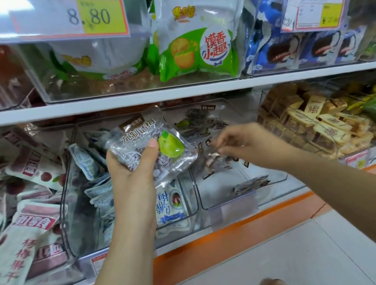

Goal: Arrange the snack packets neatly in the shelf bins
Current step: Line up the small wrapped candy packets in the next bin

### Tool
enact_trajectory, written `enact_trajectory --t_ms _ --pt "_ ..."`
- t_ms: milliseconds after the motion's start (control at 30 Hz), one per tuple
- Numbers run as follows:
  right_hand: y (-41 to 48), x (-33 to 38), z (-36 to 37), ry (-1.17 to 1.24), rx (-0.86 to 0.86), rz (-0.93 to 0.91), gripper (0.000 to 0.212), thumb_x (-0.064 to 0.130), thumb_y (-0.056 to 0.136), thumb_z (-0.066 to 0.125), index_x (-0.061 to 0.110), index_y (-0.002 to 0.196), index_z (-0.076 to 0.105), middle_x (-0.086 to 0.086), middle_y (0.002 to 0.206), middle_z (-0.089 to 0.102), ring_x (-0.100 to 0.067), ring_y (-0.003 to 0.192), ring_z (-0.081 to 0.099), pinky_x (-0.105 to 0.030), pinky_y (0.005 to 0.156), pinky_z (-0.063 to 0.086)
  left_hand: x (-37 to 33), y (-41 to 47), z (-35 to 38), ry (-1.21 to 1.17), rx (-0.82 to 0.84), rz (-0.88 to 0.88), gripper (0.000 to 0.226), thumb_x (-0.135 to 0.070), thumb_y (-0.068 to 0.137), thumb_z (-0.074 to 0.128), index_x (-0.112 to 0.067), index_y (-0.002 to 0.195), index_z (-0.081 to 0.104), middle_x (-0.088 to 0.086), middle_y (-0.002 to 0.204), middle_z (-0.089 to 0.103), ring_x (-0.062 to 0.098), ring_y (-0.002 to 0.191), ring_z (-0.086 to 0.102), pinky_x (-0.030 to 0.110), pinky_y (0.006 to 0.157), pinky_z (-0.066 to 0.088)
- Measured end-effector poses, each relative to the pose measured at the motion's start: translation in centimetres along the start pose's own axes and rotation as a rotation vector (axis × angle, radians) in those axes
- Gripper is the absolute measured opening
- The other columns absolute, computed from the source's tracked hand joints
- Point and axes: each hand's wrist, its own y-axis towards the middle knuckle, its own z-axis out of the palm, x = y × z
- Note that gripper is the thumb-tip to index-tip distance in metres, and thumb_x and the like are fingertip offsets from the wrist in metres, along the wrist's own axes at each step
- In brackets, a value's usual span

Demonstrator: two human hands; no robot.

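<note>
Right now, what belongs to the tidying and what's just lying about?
Job: clear plum packet with green fruit picture in left hand; right hand over small brown-labelled packets in clear plastic bin.
Idle: green-and-white biscuit bags; blue cake packets; beige wafer bars.

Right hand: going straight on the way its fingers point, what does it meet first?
Probably the clear plum packet held by the left hand: the right hand points left at its corner. Depth is unclear; it may pass behind.

right hand [239,142]: fingertips motion-blurred, grip unclear
plum packet [151,145]: lower left hidden under left hand [132,170]
price card [62,14]: cut by top edge
right price tag [313,6]: print unreadable
red-white packets [20,236]: cut at left edge
</note>
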Motion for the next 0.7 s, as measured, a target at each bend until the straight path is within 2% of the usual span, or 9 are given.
enact_trajectory --t_ms 100,233,333,400,433,500,567,633,700 --pt "-1.3 -0.4 -2.0 0.171 -0.108 0.08 0.007 0.012 0.087 0.063 0.017 0.084 0.061 -0.007 0.08 0.07 -0.022 0.073 0.068 -0.035 0.074 0.055 -0.2 -0.3 0.0 0.013 0.012 -0.011 0.099 -0.059 0.061 0.076 -0.044 0.144 0.025 -0.02 0.141 0.044 0.004 0.122 0.05 0.048 0.105 0.039" --pt "-1.9 -1.9 -2.3 0.059 -0.09 0.225 0.005 0.015 0.089 0.062 0.019 0.087 0.058 -0.001 0.085 0.068 -0.015 0.07 0.069 -0.032 0.07 0.055 -0.3 -0.8 0.2 0.022 0.021 -0.005 0.099 -0.055 0.066 0.074 -0.041 0.147 0.02 -0.017 0.142 0.043 0.005 0.121 0.05 0.048 0.107 0.037" --pt "-2.0 -2.6 -1.9 -0.223 0.034 0.271 0.015 0.014 0.095 0.053 0.028 0.088 0.051 0.009 0.086 0.065 -0.011 0.069 0.067 -0.026 0.064 0.051 -0.3 -1.1 0.4 0.033 0.026 -0.014 0.107 -0.058 0.063 0.07 -0.039 0.149 0.01 -0.015 0.151 0.03 0.009 0.131 0.04 0.05 0.11 0.032" --pt "-1.8 -2.7 -1.5 -0.557 0.157 0.265 0.019 0.011 0.097 0.045 0.029 0.096 0.052 0.008 0.087 0.061 -0.011 0.068 0.06 -0.023 0.055 0.04 -0.3 -1.2 0.5 0.045 0.018 -0.022 0.112 -0.061 0.061 0.069 -0.037 0.15 0.006 -0.015 0.155 0.021 0.011 0.137 0.032 0.052 0.111 0.029" --pt "-1.7 -2.5 -1.2 -0.739 0.2 0.258 0.023 0.008 0.096 0.044 0.03 0.098 0.051 0.007 0.088 0.059 -0.013 0.071 0.056 -0.024 0.056 0.034 -0.4 -1.2 0.6 0.051 0.022 -0.023 0.114 -0.063 0.058 0.068 -0.037 0.15 0.005 -0.015 0.156 0.019 0.012 0.138 0.031 0.052 0.111 0.028" --pt "-1.5 -2.3 -0.8 -1.004 0.223 0.238 0.028 0.006 0.093 0.047 0.032 0.102 0.052 0.006 0.098 0.061 -0.017 0.084 0.059 -0.027 0.064 0.034 -0.5 -1.2 0.7 0.045 0.028 -0.021 0.115 -0.063 0.059 0.069 -0.038 0.15 0.005 -0.015 0.155 0.02 0.008 0.134 0.037 0.05 0.112 0.028" --pt "-1.3 -2.3 -0.7 -1.157 0.25 0.22 0.033 0.008 0.092 0.051 0.033 0.114 0.055 0.008 0.111 0.062 -0.017 0.1 0.061 -0.03 0.079 0.038 -0.5 -1.2 0.7 0.023 0.037 -0.025 0.107 -0.057 0.066 0.07 -0.038 0.15 0.005 -0.016 0.153 0.021 0.0 0.121 0.045 0.045 0.111 0.029" --pt "-1.2 -2.3 -1.0 -1.186 0.291 0.233 0.038 0.01 0.092 0.052 0.035 0.12 0.055 0.009 0.119 0.06 -0.015 0.107 0.058 -0.032 0.094 0.035 -0.5 -1.2 0.6 0.029 0.041 -0.031 0.106 -0.057 0.066 0.07 -0.04 0.15 0.007 -0.017 0.155 0.019 0.003 0.127 0.039 0.047 0.112 0.028" --pt "-1.2 -2.1 -1.2 -1.117 0.291 0.25 0.038 0.013 0.093 0.052 0.037 0.122 0.053 0.01 0.123 0.058 -0.014 0.112 0.056 -0.032 0.096 0.033 -0.5 -1.3 0.5 0.055 0.049 -0.034 0.11 -0.062 0.059 0.07 -0.041 0.149 0.008 -0.017 0.156 0.019 0.008 0.135 0.033 0.05 0.112 0.027"
